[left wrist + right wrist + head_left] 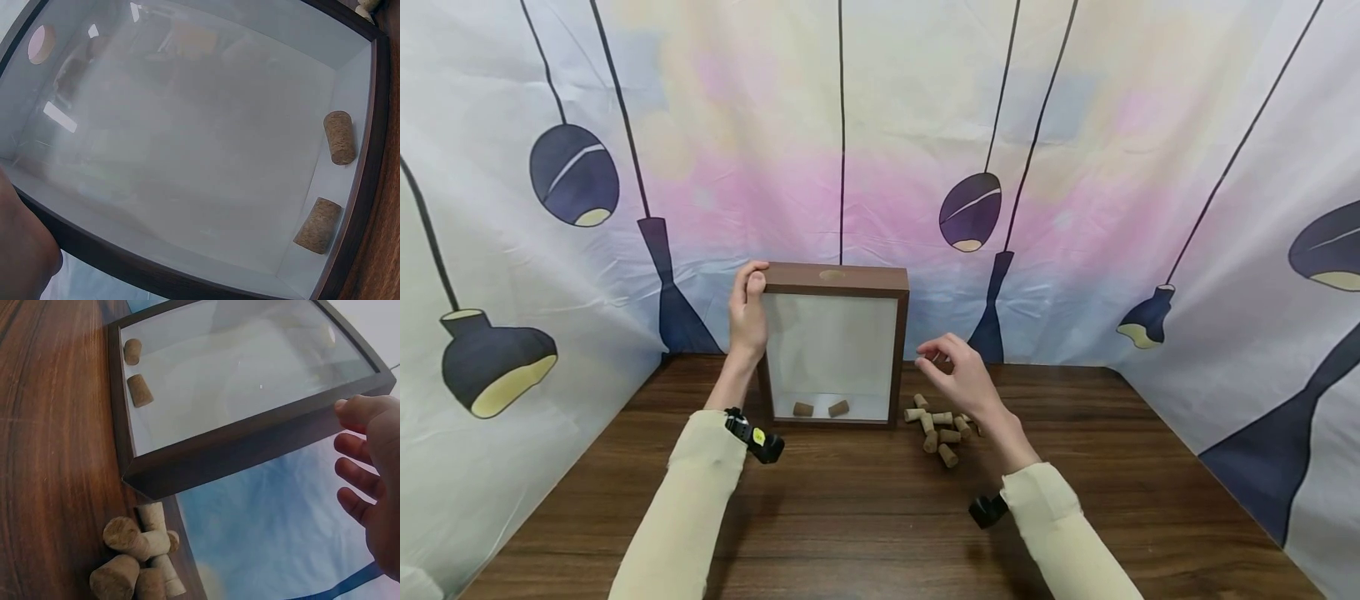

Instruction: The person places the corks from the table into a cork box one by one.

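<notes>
A dark wood-framed display box (pixel 901 358) with a clear front and white inside stands upright on the table. My left hand (pixel 748 312) grips its upper left corner, thumb on the front edge. Two corks lie on the box's inside floor: a left cork (pixel 802 409) and a right cork (pixel 838 407). A round hole (pixel 42 45) shows in the top in the left wrist view. My right hand (pixel 958 375) hovers to the right of the box, fingers loosely bent with nothing visible between them. Below it lies a pile of corks (pixel 947 436), beside the box's lower right corner.
The brown wood-grain table (pixel 865 517) stretches out in front of the box. Behind and at both sides hangs a cloth backdrop (pixel 760 142) printed with dark lamps. A small black camera is strapped to each wrist.
</notes>
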